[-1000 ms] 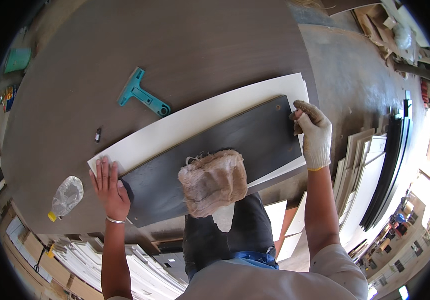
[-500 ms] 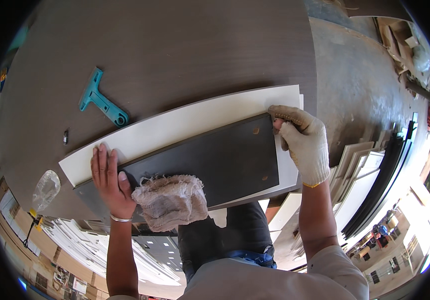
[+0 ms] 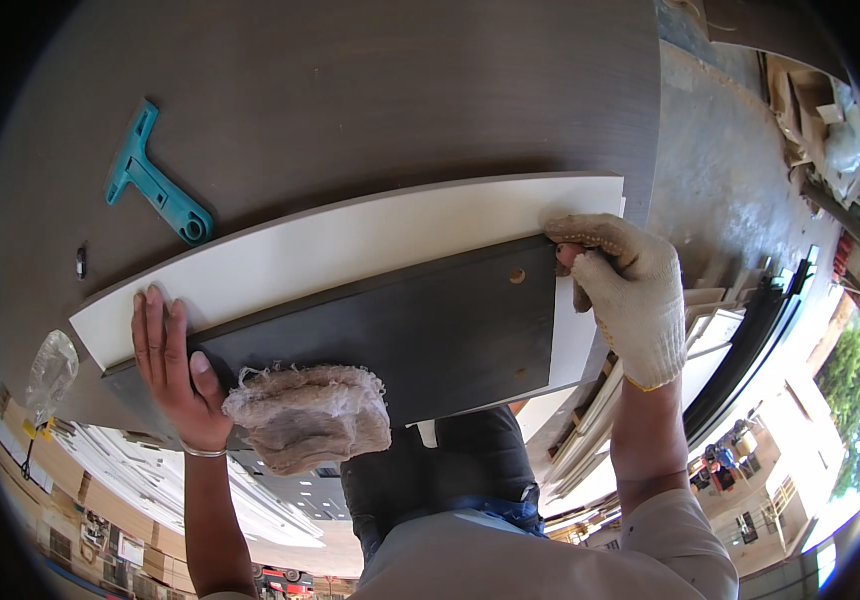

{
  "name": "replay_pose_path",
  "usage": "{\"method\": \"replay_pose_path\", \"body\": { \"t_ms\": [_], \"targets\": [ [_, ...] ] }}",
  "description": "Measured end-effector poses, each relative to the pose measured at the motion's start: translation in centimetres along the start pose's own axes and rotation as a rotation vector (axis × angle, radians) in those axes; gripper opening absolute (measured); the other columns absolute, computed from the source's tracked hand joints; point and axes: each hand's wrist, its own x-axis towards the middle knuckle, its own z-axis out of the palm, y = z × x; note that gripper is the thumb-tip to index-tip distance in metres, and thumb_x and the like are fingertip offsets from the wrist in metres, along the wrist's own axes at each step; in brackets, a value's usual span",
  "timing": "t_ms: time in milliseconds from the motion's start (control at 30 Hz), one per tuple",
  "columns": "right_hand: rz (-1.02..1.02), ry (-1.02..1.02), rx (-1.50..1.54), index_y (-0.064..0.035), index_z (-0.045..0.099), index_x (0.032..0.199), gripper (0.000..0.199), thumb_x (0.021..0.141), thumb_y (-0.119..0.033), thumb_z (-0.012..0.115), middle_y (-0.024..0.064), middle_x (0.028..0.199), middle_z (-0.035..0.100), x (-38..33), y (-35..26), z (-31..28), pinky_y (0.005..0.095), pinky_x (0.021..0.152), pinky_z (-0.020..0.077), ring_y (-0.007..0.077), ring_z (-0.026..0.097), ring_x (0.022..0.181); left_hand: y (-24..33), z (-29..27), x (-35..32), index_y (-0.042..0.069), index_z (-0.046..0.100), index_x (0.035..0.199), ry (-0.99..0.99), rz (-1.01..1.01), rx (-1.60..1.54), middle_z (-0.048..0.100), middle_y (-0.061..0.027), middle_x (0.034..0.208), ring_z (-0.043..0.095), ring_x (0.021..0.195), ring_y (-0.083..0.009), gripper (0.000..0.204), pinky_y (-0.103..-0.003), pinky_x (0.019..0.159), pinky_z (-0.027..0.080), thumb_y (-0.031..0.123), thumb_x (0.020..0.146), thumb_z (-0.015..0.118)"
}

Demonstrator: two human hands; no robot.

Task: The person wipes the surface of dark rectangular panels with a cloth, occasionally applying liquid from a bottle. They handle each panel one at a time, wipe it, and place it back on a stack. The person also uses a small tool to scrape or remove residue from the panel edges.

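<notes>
A dark grey panel [image 3: 430, 310] lies over a longer white board [image 3: 390, 228] at the table's near edge. My left hand [image 3: 178, 375], bare with a bracelet at the wrist, rests with fingers stretched across the left end of both pieces. Beside its thumb, a folded, frayed pinkish cloth [image 3: 310, 415] sits on the grey panel and hangs over the near edge. At the panel's far right corner, my right hand [image 3: 635, 290], in a white knitted glove with a bare fingertip showing, is closed with finger and thumb on the edge. Small round marks show on the panel.
A teal scraper [image 3: 155, 185] and a small dark piece [image 3: 81, 262] lie on the brown tabletop [image 3: 380, 90] at left. Near its left edge is a clear plastic bottle-like object [image 3: 53, 370]. Stacked white boards [image 3: 180, 475] and black strips [image 3: 750, 345] stand below the table.
The view has shifted, so the scraper and boards sit farther left in the picture. Both hands keep their places on the panel, and the cloth stays beside my left thumb.
</notes>
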Motion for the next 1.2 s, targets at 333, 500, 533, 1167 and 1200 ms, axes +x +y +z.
{"method": "replay_pose_path", "body": {
  "t_ms": [333, 500, 533, 1167, 1200],
  "targets": [
    [-0.371, -0.137, -0.491, -0.0023, 0.077, 0.115, 0.020, 0.096, -0.005, 0.073, 0.0156, 0.103, 0.078, 1.4, -0.9, -1.6, 0.0357, 0.078, 0.0607, 0.0281, 0.077, 0.090, 0.1, 0.0, 0.1, -0.001, 0.058, 0.150, -0.003, -0.004, 0.002, 0.053, -0.0235, 0.161, 0.044, 0.152, -0.0469, 0.052, -0.058, 0.126, 0.032, 0.029, 0.113, 0.038],
    [-0.522, -0.196, -0.710, -0.0039, 0.076, 0.110, 0.016, 0.095, -0.005, 0.073, 0.0157, 0.100, 0.076, 2.0, -2.4, -1.8, 0.0417, 0.079, 0.0604, 0.0339, 0.076, 0.089, 0.1, 0.0, 0.1, 0.001, 0.059, 0.151, 0.003, 0.006, 0.021, 0.053, -0.0226, 0.161, 0.044, 0.152, -0.0461, 0.052, -0.058, 0.126, 0.032, 0.027, 0.112, 0.037],
    [-0.540, -0.217, -0.764, -0.0025, 0.076, 0.110, 0.017, 0.094, -0.002, 0.072, 0.0164, 0.101, 0.076, 2.1, -2.7, -1.9, 0.0402, 0.077, 0.0600, 0.0330, 0.076, 0.088, 0.1, 0.0, 0.1, 0.001, 0.059, 0.151, 0.007, 0.007, 0.019, 0.053, -0.0221, 0.161, 0.045, 0.152, -0.0460, 0.051, -0.058, 0.126, 0.033, 0.027, 0.112, 0.036],
    [-0.747, -0.264, -1.514, -0.0065, 0.068, 0.108, 0.021, 0.091, -0.014, 0.077, 0.0112, 0.091, 0.074, 0.9, -5.5, 0.6, 0.0406, 0.067, 0.0579, 0.0276, 0.075, 0.076, 0.0, -0.2, -0.1, 0.003, 0.065, 0.145, 0.006, -0.025, 0.017, 0.061, -0.0168, 0.155, 0.050, 0.149, -0.0415, 0.044, -0.056, 0.124, 0.038, 0.023, 0.111, 0.045],
    [-0.735, -0.256, -1.545, -0.0064, 0.068, 0.108, 0.021, 0.091, -0.015, 0.077, 0.0111, 0.091, 0.073, 0.8, -5.5, 0.7, 0.0406, 0.067, 0.0579, 0.0276, 0.075, 0.076, 0.0, -0.2, -0.1, 0.004, 0.065, 0.145, 0.024, -0.011, 0.024, 0.061, -0.0166, 0.155, 0.050, 0.150, -0.0413, 0.044, -0.056, 0.124, 0.037, 0.023, 0.111, 0.045]
  ]
}}
